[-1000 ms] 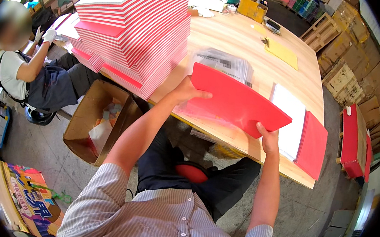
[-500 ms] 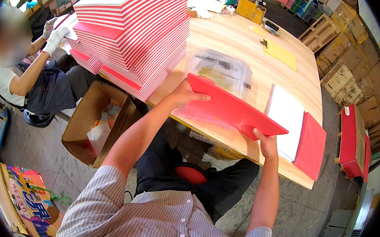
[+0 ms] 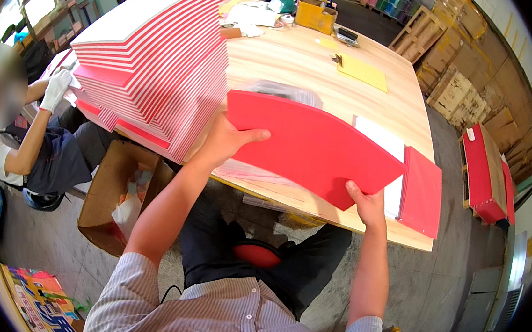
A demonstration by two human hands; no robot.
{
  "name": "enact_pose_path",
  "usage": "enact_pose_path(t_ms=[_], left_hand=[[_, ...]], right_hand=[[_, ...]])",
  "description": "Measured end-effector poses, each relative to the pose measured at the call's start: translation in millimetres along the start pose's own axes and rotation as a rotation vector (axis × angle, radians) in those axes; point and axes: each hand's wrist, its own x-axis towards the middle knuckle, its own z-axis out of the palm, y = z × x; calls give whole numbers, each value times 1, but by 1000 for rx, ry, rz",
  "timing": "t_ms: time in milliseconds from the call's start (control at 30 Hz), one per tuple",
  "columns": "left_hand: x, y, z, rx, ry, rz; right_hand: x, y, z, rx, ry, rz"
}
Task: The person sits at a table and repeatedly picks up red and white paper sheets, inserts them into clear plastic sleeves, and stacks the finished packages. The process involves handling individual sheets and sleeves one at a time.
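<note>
Smooth, matt board [image 3: 309,148]; wood-grained tabletop [image 3: 296,57]

Head view: left of 2 side-by-side fisheye cameras, head-mounted, facing down and forward over the wearer's striped shirt [image 3: 207,314], close below, and the table [image 3: 302,60] beyond; straight edges bend toward the rim.

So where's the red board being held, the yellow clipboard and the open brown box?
Red board [image 3: 312,150]: head view, middle of its broad face.
Yellow clipboard [image 3: 363,73]: head view, middle of its surface.
Open brown box [image 3: 105,182]: head view, on its wall.
</note>
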Motion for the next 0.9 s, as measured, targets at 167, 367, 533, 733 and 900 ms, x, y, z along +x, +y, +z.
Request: enact_pose_path(t_ms=[167, 367, 533, 733, 900], left_hand=[[-46, 18, 3, -78, -169, -97], [-109, -27, 7, -8, -460, -346], [-157, -48, 13, -30, -525, -440], [-145, -70, 15, -38, -553, -404], [-92, -69, 25, 725, -290, 199]], right_hand=[[-60, -1, 2, 301, 44, 17], [-171, 46, -3, 521, 94, 399], [-246, 63, -3, 447, 119, 471], [-281, 70, 11, 655, 405, 673], [-298, 68, -19, 759, 656, 564]])
